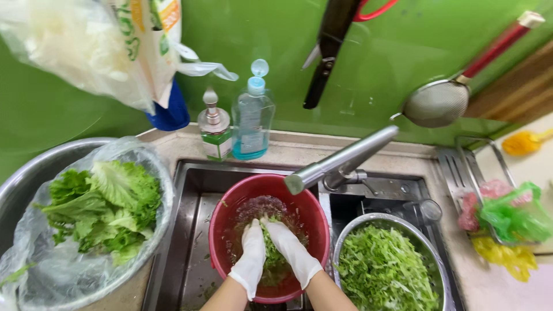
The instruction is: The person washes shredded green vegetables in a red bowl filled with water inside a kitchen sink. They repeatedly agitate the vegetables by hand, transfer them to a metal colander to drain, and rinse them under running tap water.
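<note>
Lettuce (pixel 271 253) is gripped underwater by the left hand (pixel 252 256) and right hand (pixel 294 250) in the red basin (pixel 311 216). Shredded leaves (pixel 383 270) are already piled at right; whole leaves (pixel 103 210) at left are judged unwashed.

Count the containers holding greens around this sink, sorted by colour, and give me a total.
Red basin, both gloved hands in it, left hand and right hand: 1
Metal bowls, one lined with plastic, one in the sink: 2
Total: 3

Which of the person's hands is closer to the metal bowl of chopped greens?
The right hand. It is in the red basin, on the side beside the metal bowl of chopped greens; the left hand lies beyond it, farther away.
</note>
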